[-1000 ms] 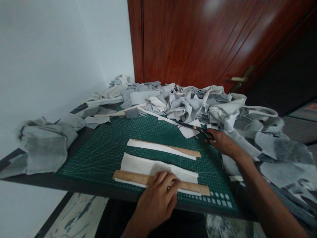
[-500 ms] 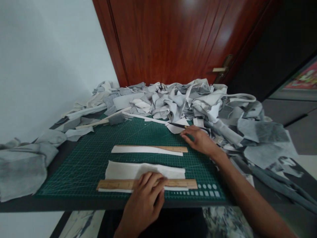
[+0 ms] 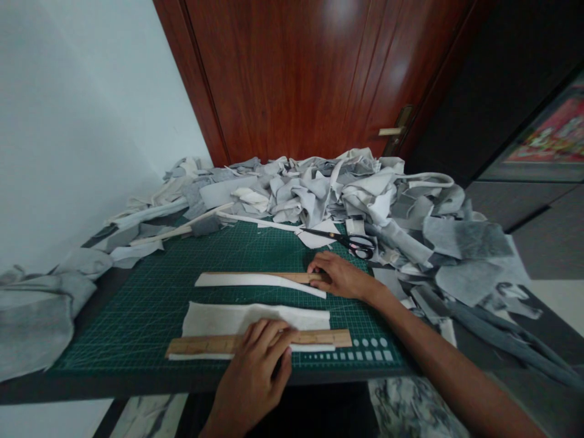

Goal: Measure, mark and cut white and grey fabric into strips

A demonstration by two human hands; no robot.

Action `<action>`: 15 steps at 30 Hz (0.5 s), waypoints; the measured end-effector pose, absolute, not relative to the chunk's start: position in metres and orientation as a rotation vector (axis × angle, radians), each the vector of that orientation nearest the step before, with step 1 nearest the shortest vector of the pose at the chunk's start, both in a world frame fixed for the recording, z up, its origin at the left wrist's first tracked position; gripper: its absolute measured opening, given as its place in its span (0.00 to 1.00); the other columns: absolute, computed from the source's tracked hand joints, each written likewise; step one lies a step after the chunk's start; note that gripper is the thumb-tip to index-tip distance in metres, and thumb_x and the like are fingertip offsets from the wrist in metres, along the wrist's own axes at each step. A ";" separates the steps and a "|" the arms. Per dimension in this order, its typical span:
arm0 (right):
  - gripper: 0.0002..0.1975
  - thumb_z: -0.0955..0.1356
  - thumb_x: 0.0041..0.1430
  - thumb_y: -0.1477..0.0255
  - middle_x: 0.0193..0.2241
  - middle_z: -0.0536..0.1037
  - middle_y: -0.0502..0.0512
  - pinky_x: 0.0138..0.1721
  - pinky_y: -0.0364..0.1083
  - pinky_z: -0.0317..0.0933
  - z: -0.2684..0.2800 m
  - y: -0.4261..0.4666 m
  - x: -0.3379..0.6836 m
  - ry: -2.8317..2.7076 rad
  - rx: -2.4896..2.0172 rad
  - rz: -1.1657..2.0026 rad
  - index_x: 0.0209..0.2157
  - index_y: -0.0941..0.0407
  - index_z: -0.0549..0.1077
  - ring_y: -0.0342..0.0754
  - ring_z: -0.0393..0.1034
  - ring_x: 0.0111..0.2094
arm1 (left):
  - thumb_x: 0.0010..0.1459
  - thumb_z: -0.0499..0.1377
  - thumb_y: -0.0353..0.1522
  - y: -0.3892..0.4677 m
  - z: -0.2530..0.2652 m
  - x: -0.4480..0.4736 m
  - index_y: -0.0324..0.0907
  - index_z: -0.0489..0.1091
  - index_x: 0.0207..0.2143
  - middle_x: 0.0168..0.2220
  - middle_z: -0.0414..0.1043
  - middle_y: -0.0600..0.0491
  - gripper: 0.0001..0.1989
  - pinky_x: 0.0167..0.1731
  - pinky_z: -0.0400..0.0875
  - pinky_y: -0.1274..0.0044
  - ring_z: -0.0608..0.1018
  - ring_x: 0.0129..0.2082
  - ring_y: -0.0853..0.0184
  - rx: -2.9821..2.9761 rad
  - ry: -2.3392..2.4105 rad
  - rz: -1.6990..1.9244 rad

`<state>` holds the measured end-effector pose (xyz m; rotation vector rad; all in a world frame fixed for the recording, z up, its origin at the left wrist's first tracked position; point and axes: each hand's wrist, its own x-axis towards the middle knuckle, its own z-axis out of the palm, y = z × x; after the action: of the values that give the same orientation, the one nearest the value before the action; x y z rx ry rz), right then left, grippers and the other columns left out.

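Near the table's front edge, my left hand (image 3: 262, 362) presses down on a wooden ruler (image 3: 205, 345), its fingers bent over it. Under that ruler lies a piece of white cloth (image 3: 212, 317), with a narrow edge showing on the near side. My right hand (image 3: 340, 275) has its fingers closed on the right end of a second wooden ruler (image 3: 283, 277), farther back on the mat. Along this ruler's near side lies a narrow white cloth strip (image 3: 246, 280), partly covering it. Black-handled scissors (image 3: 358, 244) rest just beyond my right hand.
A green cutting mat (image 3: 150, 316) with a grid covers much of the dark table. Heaped grey and white cloth scraps (image 3: 301, 194) line its back and right side. More grey cloth (image 3: 36, 316) lies at the left. A wooden door (image 3: 292, 79) stands behind.
My right hand has left the scissors and come nearer, onto the end of the rear ruler. The strip's right end has shifted slightly off that ruler. My left hand stays on the front ruler.
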<state>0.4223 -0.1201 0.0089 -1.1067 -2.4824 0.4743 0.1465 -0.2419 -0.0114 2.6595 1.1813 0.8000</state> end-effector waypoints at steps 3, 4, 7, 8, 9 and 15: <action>0.09 0.72 0.65 0.72 0.43 0.76 0.59 0.51 0.50 0.63 0.007 -0.123 0.419 -2.458 -1.144 0.460 0.46 0.58 0.75 0.54 0.71 0.47 | 0.69 0.53 0.27 -0.242 -0.011 0.147 0.47 0.73 0.56 0.48 0.77 0.52 0.17 0.52 0.70 0.68 0.75 0.50 0.60 2.654 1.178 0.812; 0.09 0.72 0.65 0.72 0.43 0.76 0.59 0.51 0.50 0.63 0.007 -0.123 0.418 -2.455 -1.155 0.454 0.46 0.58 0.75 0.54 0.71 0.47 | 0.69 0.53 0.27 -0.242 -0.011 0.147 0.47 0.74 0.56 0.48 0.77 0.52 0.17 0.52 0.70 0.68 0.75 0.50 0.60 2.654 1.179 0.816; 0.09 0.71 0.66 0.71 0.43 0.76 0.60 0.51 0.50 0.63 0.006 -0.124 0.417 -2.457 -1.177 0.421 0.47 0.58 0.75 0.54 0.71 0.48 | 0.69 0.53 0.27 -0.243 -0.010 0.148 0.48 0.74 0.56 0.48 0.77 0.52 0.18 0.52 0.70 0.68 0.75 0.50 0.60 2.648 1.184 0.829; 0.09 0.71 0.67 0.71 0.43 0.77 0.60 0.51 0.50 0.63 0.007 -0.124 0.416 -2.462 -1.191 0.405 0.47 0.58 0.76 0.54 0.71 0.47 | 0.69 0.53 0.27 -0.243 -0.010 0.148 0.48 0.74 0.56 0.48 0.77 0.52 0.18 0.52 0.70 0.68 0.75 0.50 0.60 2.644 1.186 0.829; 0.08 0.71 0.67 0.71 0.43 0.77 0.59 0.50 0.50 0.63 0.008 -0.125 0.415 -2.467 -1.212 0.385 0.46 0.58 0.76 0.54 0.72 0.47 | 0.69 0.53 0.27 -0.243 -0.010 0.148 0.48 0.73 0.56 0.48 0.77 0.52 0.18 0.52 0.70 0.68 0.75 0.50 0.60 2.640 1.187 0.826; 0.07 0.66 0.71 0.72 0.41 0.79 0.58 0.44 0.47 0.64 0.012 -0.125 0.410 -2.454 -1.382 0.191 0.44 0.58 0.77 0.52 0.74 0.42 | 0.69 0.53 0.26 -0.243 -0.010 0.147 0.48 0.73 0.57 0.48 0.77 0.52 0.18 0.52 0.70 0.68 0.76 0.50 0.60 2.648 1.190 0.800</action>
<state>0.4105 -0.1253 0.0119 -1.3822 -2.4535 0.1912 0.1473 -0.2432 -0.0105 2.6482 1.1896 0.8003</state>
